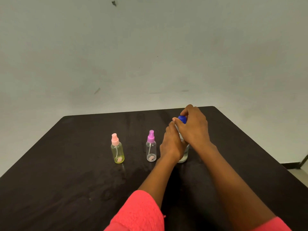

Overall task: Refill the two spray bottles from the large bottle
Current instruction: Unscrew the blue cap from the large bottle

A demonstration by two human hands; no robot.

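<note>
The large clear bottle [183, 155] stands upright on the dark table [66, 164], mostly hidden by my hands. My left hand [171, 144] wraps around its body. My right hand [193, 127] closes over its blue cap [182, 118] from above. To the left stand two small spray bottles, both upright with their spray heads on. One is yellowish with a pink spray head [117, 150]. The other is clear with a purple spray head [151, 147], right next to my left hand.
The table's back edge runs just behind the large bottle, against a plain pale wall [150, 55]. A strip of floor [298, 174] shows past the table's right edge. Pink sleeves cover my upper arms at the bottom of the view.
</note>
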